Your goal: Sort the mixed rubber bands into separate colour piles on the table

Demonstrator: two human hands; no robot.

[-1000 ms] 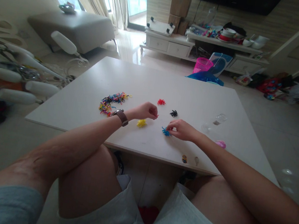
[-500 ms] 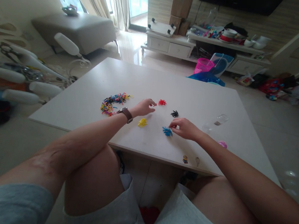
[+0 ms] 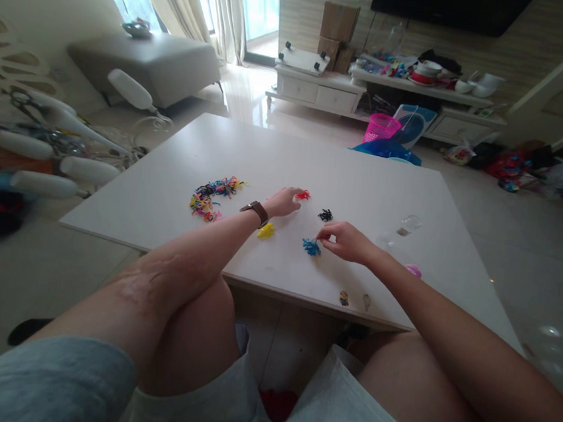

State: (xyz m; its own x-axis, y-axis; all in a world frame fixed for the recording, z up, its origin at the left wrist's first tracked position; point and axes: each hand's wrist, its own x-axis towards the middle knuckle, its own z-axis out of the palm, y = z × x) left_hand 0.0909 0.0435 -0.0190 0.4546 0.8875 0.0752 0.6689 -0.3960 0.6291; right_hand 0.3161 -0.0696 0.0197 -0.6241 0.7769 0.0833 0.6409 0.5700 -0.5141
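My left hand [image 3: 283, 202], with a brown-strapped watch on the wrist, reaches to the small red pile [image 3: 304, 194]. Its fingers are apart at the pile's near left side, and I see nothing held. My right hand [image 3: 345, 241] is closed in a pinch at the right edge of the blue pile [image 3: 310, 246]; whatever is between the fingertips is too small to make out. The piles look like little rubber bands or strips. A yellow pile [image 3: 266, 230] lies below my left hand, and a black pile [image 3: 325, 214] lies above my right.
A curved heap of mixed-colour pieces [image 3: 207, 196] lies at left on the white table [image 3: 267, 152]. To the right are a clear container [image 3: 411, 225] and a pink item [image 3: 413, 270]. A small cartoon figure [image 3: 343, 298] and a teardrop-shaped piece [image 3: 366, 302] lie near the front edge.
My left hand has moved right, from beside the red pile to its edge. My right hand stays pinched beside the blue pile. The whole view has shifted slightly.
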